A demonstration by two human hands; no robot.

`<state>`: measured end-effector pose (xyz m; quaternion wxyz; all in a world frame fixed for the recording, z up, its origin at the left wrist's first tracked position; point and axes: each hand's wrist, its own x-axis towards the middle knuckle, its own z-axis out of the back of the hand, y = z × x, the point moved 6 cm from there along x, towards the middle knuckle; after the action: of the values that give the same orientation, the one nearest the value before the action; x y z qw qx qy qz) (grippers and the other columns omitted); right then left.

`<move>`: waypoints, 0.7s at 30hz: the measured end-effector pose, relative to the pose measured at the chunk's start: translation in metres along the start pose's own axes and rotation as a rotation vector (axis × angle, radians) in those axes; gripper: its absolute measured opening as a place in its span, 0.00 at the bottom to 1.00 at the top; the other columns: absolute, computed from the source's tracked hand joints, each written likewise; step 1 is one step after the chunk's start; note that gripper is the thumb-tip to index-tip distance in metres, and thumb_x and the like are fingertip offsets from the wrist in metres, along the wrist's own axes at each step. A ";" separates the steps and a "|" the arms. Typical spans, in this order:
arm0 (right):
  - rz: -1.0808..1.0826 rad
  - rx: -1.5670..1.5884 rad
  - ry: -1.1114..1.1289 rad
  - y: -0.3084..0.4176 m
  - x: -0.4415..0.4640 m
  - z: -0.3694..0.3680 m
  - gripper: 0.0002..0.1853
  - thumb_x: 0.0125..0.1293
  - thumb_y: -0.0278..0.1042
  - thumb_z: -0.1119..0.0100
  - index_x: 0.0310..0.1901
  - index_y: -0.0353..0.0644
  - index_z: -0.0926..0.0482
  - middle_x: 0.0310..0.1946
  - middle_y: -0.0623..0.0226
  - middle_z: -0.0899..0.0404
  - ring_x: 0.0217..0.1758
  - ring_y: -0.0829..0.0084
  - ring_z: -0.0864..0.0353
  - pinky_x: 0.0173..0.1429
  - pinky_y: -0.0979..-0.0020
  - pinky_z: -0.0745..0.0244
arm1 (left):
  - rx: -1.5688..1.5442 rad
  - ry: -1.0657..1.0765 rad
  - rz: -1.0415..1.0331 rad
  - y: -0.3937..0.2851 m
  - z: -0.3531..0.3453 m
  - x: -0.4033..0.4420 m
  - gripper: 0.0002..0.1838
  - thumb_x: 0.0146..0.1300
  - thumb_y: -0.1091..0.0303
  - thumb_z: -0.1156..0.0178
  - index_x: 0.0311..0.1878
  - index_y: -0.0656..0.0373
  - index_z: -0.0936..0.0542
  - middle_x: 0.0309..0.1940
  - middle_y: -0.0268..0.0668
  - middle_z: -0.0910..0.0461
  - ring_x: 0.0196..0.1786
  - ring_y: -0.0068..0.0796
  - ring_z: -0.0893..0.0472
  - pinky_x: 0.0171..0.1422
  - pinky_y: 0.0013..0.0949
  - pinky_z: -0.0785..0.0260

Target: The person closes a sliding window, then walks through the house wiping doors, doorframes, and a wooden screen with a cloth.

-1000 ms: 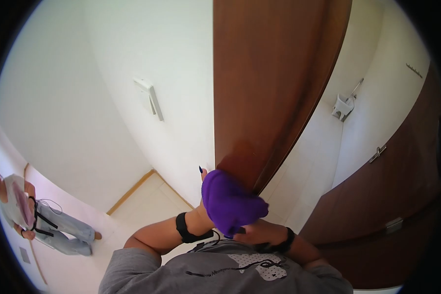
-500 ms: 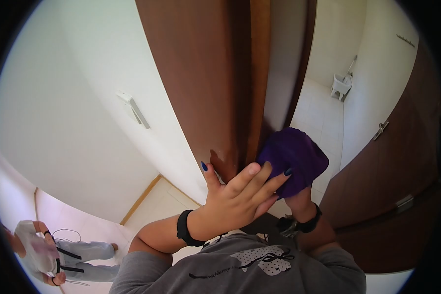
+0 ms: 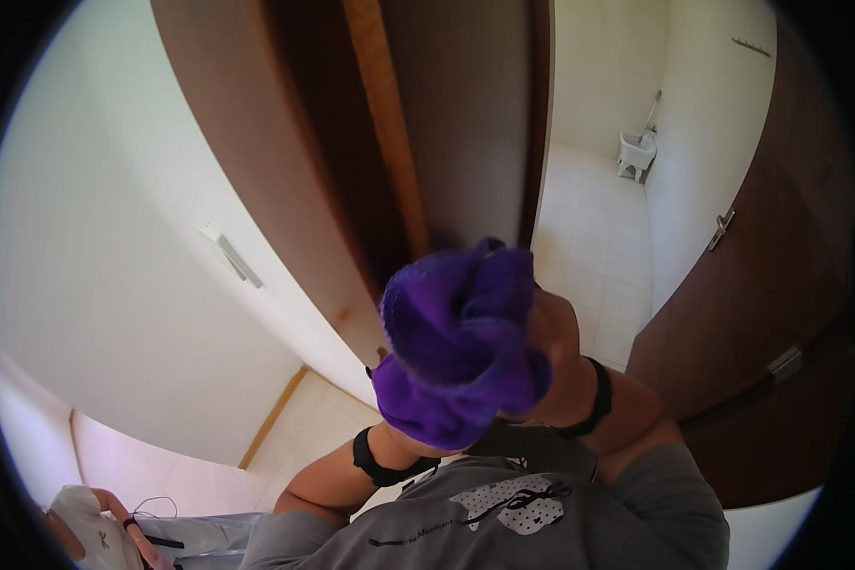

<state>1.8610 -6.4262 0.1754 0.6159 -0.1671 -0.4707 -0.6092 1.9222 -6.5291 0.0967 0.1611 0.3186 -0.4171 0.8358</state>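
A bunched purple cloth (image 3: 456, 313) hangs in front of my chest, its folds loose and its stitched edge showing. My right hand (image 3: 556, 337) grips it from the right side, with the fingers partly behind the fabric. From the left, my left hand (image 3: 410, 443) reaches up under the lower part of the cloth and touches it. Most of that hand is covered, apart from the heel of the palm and what looks like a fingertip at the cloth's left edge. Just beyond the cloth rises a brown wooden door frame (image 3: 256, 171).
A brown door (image 3: 741, 323) with a metal handle (image 3: 721, 231) stands at the right. Past the doorway, a white tub-like container (image 3: 636, 152) sits on the tiled floor (image 3: 589, 228). A white fixture (image 3: 230, 255) is on the left wall. Another person (image 3: 90, 522) is at lower left.
My left hand, spread with fingers showing before, is now mostly under the cloth. The cloth and my right hand have moved left, toward my chest's middle. The view has turned slightly.
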 end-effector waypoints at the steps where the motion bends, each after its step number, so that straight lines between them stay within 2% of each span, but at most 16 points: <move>1: -0.040 0.152 -0.014 -0.013 -0.001 0.000 0.28 0.63 0.42 0.36 0.60 0.34 0.30 0.58 0.53 0.26 0.63 0.63 0.26 0.66 0.61 0.30 | 0.040 -0.074 -0.050 0.000 -0.003 -0.010 0.26 0.51 0.54 0.36 0.55 0.48 0.22 0.55 0.37 0.21 0.67 0.49 0.32 0.76 0.50 0.53; 3: -0.039 0.394 -0.130 -0.038 -0.001 0.007 0.25 0.65 0.39 0.39 0.59 0.34 0.29 0.55 0.53 0.24 0.61 0.62 0.24 0.65 0.61 0.29 | 0.446 -0.189 -0.384 -0.005 -0.005 -0.027 0.21 0.55 0.58 0.41 0.55 0.46 0.23 0.54 0.34 0.19 0.71 0.46 0.37 0.77 0.53 0.59; 4: -0.030 0.350 -0.200 -0.058 -0.002 0.012 0.20 0.66 0.37 0.42 0.55 0.34 0.27 0.51 0.55 0.21 0.54 0.63 0.21 0.59 0.63 0.26 | 0.647 -0.299 -0.534 -0.013 -0.005 -0.032 0.19 0.58 0.61 0.44 0.55 0.46 0.23 0.54 0.33 0.19 0.73 0.45 0.39 0.78 0.54 0.62; 5: -0.024 0.304 -0.270 -0.078 -0.004 0.016 0.16 0.67 0.36 0.44 0.51 0.34 0.24 0.46 0.58 0.19 0.48 0.63 0.19 0.54 0.65 0.24 | 0.672 -0.362 -0.583 -0.013 -0.007 -0.032 0.19 0.59 0.61 0.45 0.54 0.45 0.23 0.54 0.32 0.19 0.74 0.44 0.42 0.78 0.54 0.64; 6: -0.081 0.501 -0.324 -0.104 -0.001 0.023 0.13 0.67 0.34 0.46 0.48 0.34 0.23 0.42 0.61 0.18 0.43 0.65 0.17 0.49 0.67 0.23 | 0.696 -0.424 -0.629 -0.019 -0.007 -0.031 0.18 0.59 0.62 0.47 0.54 0.45 0.23 0.54 0.31 0.19 0.76 0.43 0.44 0.78 0.54 0.66; 7: -0.127 0.701 -0.392 -0.127 0.003 0.030 0.12 0.68 0.31 0.49 0.45 0.34 0.21 0.39 0.64 0.16 0.38 0.67 0.16 0.45 0.70 0.22 | 0.707 -0.377 -0.595 -0.019 -0.007 -0.031 0.18 0.60 0.63 0.47 0.54 0.45 0.24 0.55 0.28 0.19 0.78 0.43 0.50 0.79 0.53 0.69; 9: -0.328 0.966 -0.470 -0.153 0.003 0.032 0.13 0.69 0.30 0.51 0.48 0.33 0.23 0.41 0.63 0.18 0.40 0.68 0.17 0.47 0.70 0.22 | 0.735 -0.374 -0.573 -0.021 -0.007 -0.031 0.20 0.60 0.62 0.47 0.57 0.45 0.25 0.56 0.29 0.19 0.77 0.43 0.49 0.79 0.54 0.69; 10: -0.442 0.649 -0.469 -0.155 0.002 0.038 0.15 0.69 0.33 0.51 0.51 0.32 0.25 0.43 0.62 0.19 0.41 0.68 0.18 0.48 0.70 0.22 | 0.749 -0.369 -0.563 -0.021 -0.007 -0.030 0.21 0.60 0.62 0.47 0.58 0.44 0.26 0.56 0.29 0.20 0.77 0.42 0.48 0.79 0.54 0.69; 12: -0.511 0.623 -0.435 -0.153 -0.002 0.038 0.15 0.68 0.33 0.50 0.50 0.32 0.25 0.41 0.62 0.20 0.41 0.68 0.19 0.48 0.70 0.22 | 0.765 -0.372 -0.570 -0.021 -0.007 -0.031 0.22 0.61 0.60 0.47 0.60 0.45 0.27 0.57 0.33 0.21 0.77 0.44 0.48 0.78 0.55 0.65; 14: -0.418 1.207 -0.361 -0.134 -0.010 0.019 0.10 0.67 0.31 0.49 0.43 0.34 0.21 0.35 0.64 0.17 0.39 0.68 0.17 0.45 0.69 0.22 | 0.675 -0.454 -0.637 -0.023 -0.006 -0.034 0.22 0.62 0.59 0.47 0.60 0.45 0.27 0.57 0.37 0.21 0.77 0.45 0.47 0.77 0.55 0.60; 15: -0.354 0.818 -0.338 -0.115 -0.016 0.019 0.13 0.64 0.36 0.44 0.43 0.35 0.21 0.34 0.63 0.18 0.37 0.66 0.17 0.43 0.68 0.23 | 0.574 -0.530 -0.699 -0.020 -0.005 -0.035 0.21 0.63 0.58 0.47 0.60 0.45 0.26 0.57 0.39 0.21 0.77 0.46 0.47 0.77 0.55 0.58; 16: -0.284 0.432 -0.305 -0.092 -0.024 0.015 0.16 0.61 0.41 0.39 0.43 0.35 0.21 0.32 0.62 0.18 0.36 0.64 0.18 0.42 0.67 0.23 | 0.574 -0.513 -0.701 -0.018 -0.006 -0.037 0.21 0.62 0.57 0.46 0.59 0.43 0.26 0.57 0.38 0.22 0.76 0.46 0.46 0.76 0.57 0.59; 18: -0.059 0.102 -0.056 -0.054 -0.034 -0.011 0.21 0.52 0.47 0.34 0.42 0.39 0.20 0.31 0.60 0.19 0.33 0.61 0.18 0.38 0.64 0.24 | 0.576 -0.466 -0.698 -0.014 -0.007 -0.042 0.21 0.61 0.56 0.45 0.58 0.40 0.25 0.58 0.37 0.22 0.74 0.46 0.43 0.75 0.59 0.61; 20: 0.189 -0.165 0.094 -0.006 -0.034 -0.025 0.23 0.46 0.51 0.31 0.40 0.42 0.18 0.29 0.61 0.19 0.29 0.60 0.19 0.34 0.62 0.25 | 0.568 -0.393 -0.678 -0.011 -0.006 -0.050 0.21 0.59 0.54 0.44 0.57 0.38 0.24 0.58 0.35 0.23 0.72 0.46 0.41 0.74 0.62 0.64; 21: 0.153 -0.124 0.188 -0.006 -0.040 -0.033 0.22 0.52 0.46 0.35 0.45 0.39 0.21 0.36 0.60 0.20 0.37 0.62 0.19 0.42 0.63 0.24 | 0.562 -0.356 -0.663 -0.010 -0.005 -0.055 0.20 0.59 0.54 0.43 0.57 0.36 0.24 0.58 0.34 0.24 0.71 0.45 0.40 0.74 0.63 0.65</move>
<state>1.8750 -6.4299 0.1253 0.6903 -0.1825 -0.3582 -0.6016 1.9663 -6.5192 0.0636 0.2530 0.6043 -0.0711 0.7522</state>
